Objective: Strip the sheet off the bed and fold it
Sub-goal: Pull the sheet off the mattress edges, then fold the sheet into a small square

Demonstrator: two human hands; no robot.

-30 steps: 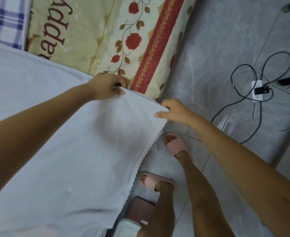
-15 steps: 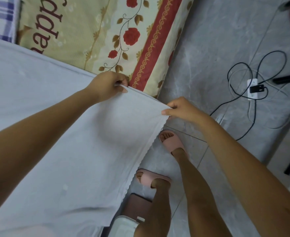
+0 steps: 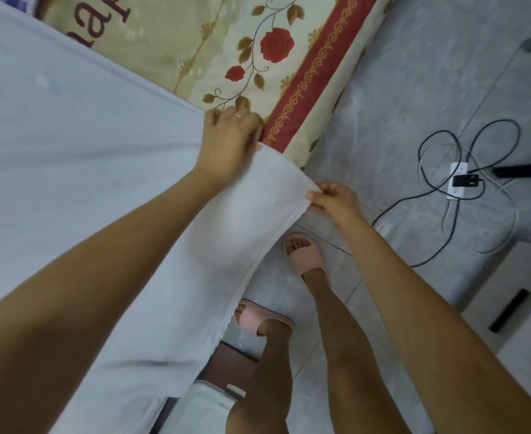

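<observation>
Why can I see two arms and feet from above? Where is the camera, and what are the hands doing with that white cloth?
There is no machine here, just a person. The camera sits on the person's head and looks down, so you see their own arms, legs and pink slippers on the grey floor. The cloth is a white sheet lying on a mattress printed with red roses. The left hand grips the sheet's edge on top of the bed. The right hand pinches the sheet's corner at the bed's side. Off to the right, a white power strip lies on the floor.
</observation>
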